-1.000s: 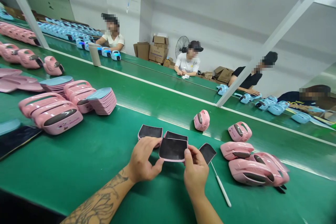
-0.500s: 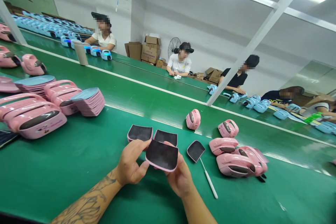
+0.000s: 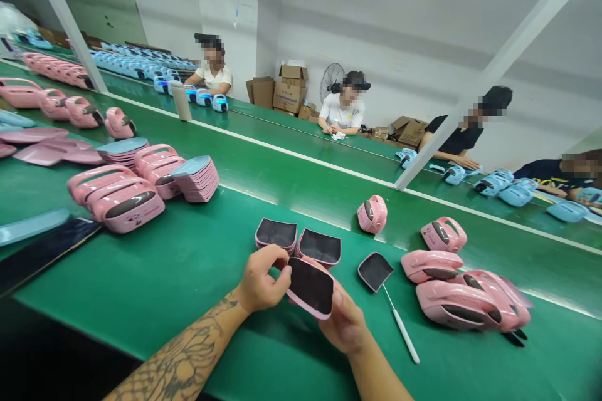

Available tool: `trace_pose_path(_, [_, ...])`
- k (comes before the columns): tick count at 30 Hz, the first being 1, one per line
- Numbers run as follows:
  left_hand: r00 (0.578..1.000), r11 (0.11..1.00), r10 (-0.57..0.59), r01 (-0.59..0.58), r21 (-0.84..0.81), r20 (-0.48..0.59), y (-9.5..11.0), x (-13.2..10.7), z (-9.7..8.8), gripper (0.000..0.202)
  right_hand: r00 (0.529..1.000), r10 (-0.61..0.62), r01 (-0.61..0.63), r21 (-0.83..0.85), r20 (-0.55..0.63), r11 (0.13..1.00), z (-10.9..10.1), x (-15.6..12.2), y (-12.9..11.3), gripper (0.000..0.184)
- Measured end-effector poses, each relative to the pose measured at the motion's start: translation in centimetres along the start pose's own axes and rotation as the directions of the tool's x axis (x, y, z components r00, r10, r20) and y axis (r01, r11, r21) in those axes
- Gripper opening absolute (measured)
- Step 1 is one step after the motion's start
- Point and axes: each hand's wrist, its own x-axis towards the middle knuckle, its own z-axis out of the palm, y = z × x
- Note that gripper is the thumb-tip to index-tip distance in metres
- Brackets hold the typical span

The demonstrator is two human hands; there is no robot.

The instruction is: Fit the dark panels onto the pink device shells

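A curved pink plastic panel with a black inner face [image 3: 310, 286] is held tilted above the table. My right hand [image 3: 345, 319] grips it from the right and underneath, thumb along its near right edge. At its upper left corner, my left hand [image 3: 264, 279] is closed, thumb and forefinger pinching the edge. Just beyond my hands lie two short stacks of similar panels, a left stack [image 3: 276, 234] and a right stack [image 3: 320, 245]. Farther right, another such panel [image 3: 375, 271] lies against the tip of a white-handled tool [image 3: 405, 335].
Pink handled housings [image 3: 463, 301] are grouped at right, others [image 3: 126, 203] at left beside stacked pink-and-blue panels [image 3: 197, 178]. A single pink housing [image 3: 372, 214] sits ahead. White posts [image 3: 423, 153] rise beyond the green table [image 3: 188, 288]. Several people work across the line among blue housings [image 3: 517, 191].
The view has swung left, so the scene shifts right. The held panel has turned and tilted in my hands, and my left fingers now pinch its upper left corner.
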Motion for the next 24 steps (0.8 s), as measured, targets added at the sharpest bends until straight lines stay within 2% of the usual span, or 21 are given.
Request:
trace_pose_path(10, [0.993, 0.997, -0.075, 0.076, -0.01, 0.088, -0.05, -0.08, 0.26, 0.017, 0.999, 0.009, -0.01, -0.028, -0.035, 1.0, 0.3, 0.02, -0.4, 0.071])
trace_pose_path(18, [0.991, 0.996, -0.088, 0.09, -0.009, 0.1, 0.2, 0.06, 0.0, 0.01, 0.999, 0.002, -0.004, -0.046, -0.039, 0.999, 0.31, 0.08, -0.24, 0.073])
trace_pose_path(24, [0.99, 0.994, -0.109, 0.109, 0.007, 0.092, 0.04, -0.07, 0.22, 0.014, 0.999, -0.011, 0.009, -0.06, -0.035, 0.998, 0.31, -0.04, 0.01, 0.073])
